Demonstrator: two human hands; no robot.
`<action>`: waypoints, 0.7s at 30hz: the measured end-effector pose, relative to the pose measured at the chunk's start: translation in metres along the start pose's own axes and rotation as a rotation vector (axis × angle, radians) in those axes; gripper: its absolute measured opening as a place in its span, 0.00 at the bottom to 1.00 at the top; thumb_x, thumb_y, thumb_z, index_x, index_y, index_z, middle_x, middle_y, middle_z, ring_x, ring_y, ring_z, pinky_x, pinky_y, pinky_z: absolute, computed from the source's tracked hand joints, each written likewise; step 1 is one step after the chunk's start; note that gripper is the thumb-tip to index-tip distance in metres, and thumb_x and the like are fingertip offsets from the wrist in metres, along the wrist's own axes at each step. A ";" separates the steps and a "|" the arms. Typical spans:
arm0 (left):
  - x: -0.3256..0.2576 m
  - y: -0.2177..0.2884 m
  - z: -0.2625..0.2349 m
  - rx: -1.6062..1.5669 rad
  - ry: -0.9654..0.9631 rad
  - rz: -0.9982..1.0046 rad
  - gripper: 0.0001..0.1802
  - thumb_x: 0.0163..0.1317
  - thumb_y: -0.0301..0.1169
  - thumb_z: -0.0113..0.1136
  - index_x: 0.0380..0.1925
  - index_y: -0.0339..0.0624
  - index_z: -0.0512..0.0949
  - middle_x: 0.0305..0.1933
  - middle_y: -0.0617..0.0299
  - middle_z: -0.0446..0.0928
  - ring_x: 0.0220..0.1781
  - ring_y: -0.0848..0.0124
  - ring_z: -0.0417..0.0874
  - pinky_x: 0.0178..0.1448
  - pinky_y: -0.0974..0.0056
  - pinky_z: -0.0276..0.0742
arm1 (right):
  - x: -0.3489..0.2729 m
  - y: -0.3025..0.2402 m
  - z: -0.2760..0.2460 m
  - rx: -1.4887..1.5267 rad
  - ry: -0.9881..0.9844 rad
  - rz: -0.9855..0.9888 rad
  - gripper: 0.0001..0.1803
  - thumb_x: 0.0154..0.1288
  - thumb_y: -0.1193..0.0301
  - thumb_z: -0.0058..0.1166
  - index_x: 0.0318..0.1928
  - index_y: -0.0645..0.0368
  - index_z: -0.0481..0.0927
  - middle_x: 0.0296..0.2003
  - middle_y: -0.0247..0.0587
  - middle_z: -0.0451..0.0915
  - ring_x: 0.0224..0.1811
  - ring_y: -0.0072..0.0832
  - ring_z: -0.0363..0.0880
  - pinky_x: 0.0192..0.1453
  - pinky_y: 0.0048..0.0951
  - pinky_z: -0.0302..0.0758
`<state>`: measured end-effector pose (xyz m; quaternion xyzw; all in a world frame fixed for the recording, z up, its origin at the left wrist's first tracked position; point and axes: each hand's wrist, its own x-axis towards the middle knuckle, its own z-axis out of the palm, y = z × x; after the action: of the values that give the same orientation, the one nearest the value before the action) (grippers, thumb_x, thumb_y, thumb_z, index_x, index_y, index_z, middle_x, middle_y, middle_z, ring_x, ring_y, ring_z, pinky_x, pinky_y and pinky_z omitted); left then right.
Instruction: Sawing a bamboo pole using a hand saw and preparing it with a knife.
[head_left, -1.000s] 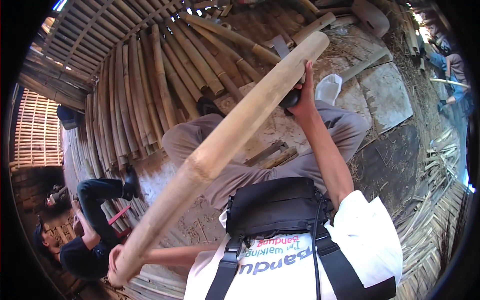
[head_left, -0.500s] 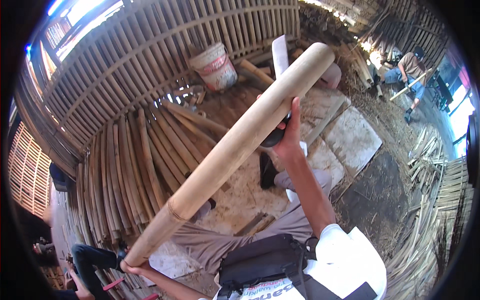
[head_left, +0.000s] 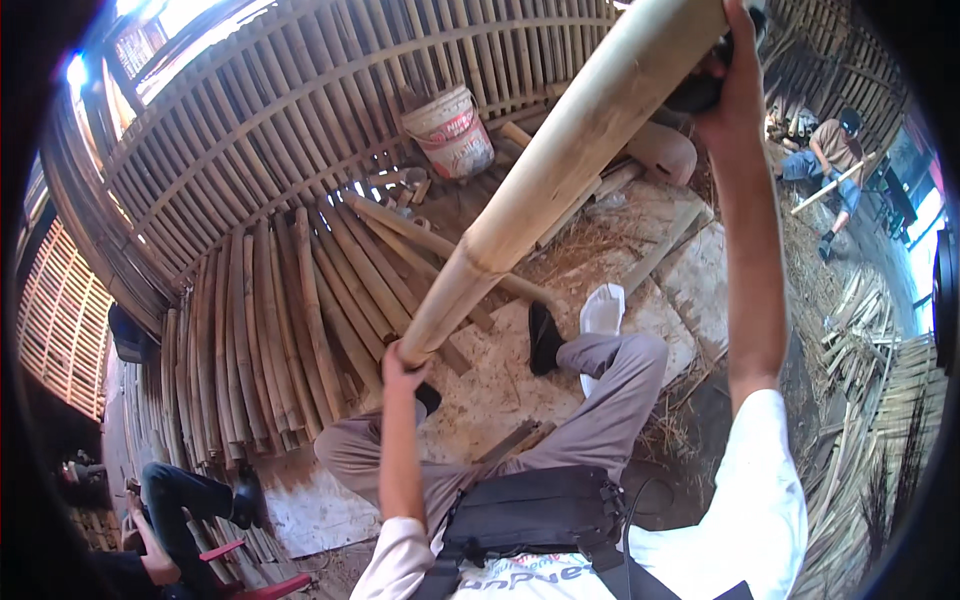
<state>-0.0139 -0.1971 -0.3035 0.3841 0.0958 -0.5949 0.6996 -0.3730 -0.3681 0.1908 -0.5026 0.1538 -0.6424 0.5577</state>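
Bamboo pole (head_left: 560, 190), thick and pale, slants right across the view, its lower end down near the person's lap and its upper end high at the top edge. The left hand (head_left: 400, 362) is wrapped around the lower end, fingers curled tight on the cut butt, and the right hand (head_left: 728, 80) is up at arm's length, clamped on the upper stretch together with a dark tool (head_left: 700, 90) whose kind I can't make out. The pole is wholly off the floor, carried between the two hands, above the outstretched legs in grey trousers (head_left: 600, 400). It looks whole, unsplit and unmarked along the length that shows, so by my reading the handling is at an early stage: the pole is picked up and positioned, no cut into it visible. Below it, a dark shoe (head_left: 543, 338) and a white shoe (head_left: 600, 310) rest on the pale floor (head_left: 480, 390). To the left a fan of split bamboo slats (head_left: 270, 320) lies spread out, and behind it a white bucket (head_left: 450, 130) stands against the slatted wall (head_left: 300, 110). Far right, another person (head_left: 825, 160) crouches with a long stick; lower left, someone sits in dark trousers (head_left: 185, 495).
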 end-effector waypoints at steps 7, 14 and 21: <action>0.022 -0.126 0.002 -0.215 0.133 -0.428 0.29 0.54 0.43 0.48 0.56 0.44 0.64 0.60 0.47 0.61 0.58 0.52 0.67 0.60 0.49 0.68 | -0.035 0.037 0.020 -0.446 0.147 -0.084 0.22 0.46 0.51 0.68 0.21 0.50 0.69 0.12 0.24 0.63 0.11 0.15 0.60 0.15 0.20 0.55; 0.012 -0.049 -0.007 0.801 -0.219 0.060 0.21 0.58 0.45 0.51 0.44 0.41 0.74 0.41 0.57 0.75 0.46 0.67 0.75 0.48 0.61 0.72 | -0.083 0.106 0.050 -0.648 -0.172 -0.043 0.23 0.42 0.53 0.70 0.23 0.54 0.71 0.14 0.23 0.68 0.17 0.12 0.70 0.23 0.16 0.70; -0.210 0.117 0.207 0.547 -0.858 1.009 0.35 0.62 0.43 0.49 0.65 0.39 0.51 0.64 0.49 0.59 0.65 0.53 0.60 0.68 0.47 0.51 | -0.124 0.156 0.087 -0.587 -0.341 -0.091 0.32 0.29 0.46 0.74 0.18 0.59 0.71 0.18 0.29 0.73 0.21 0.16 0.72 0.27 0.19 0.70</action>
<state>-0.0324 -0.1732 0.0121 0.2756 -0.5296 -0.3003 0.7439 -0.2298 -0.2802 0.0526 -0.7483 0.2139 -0.5016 0.3778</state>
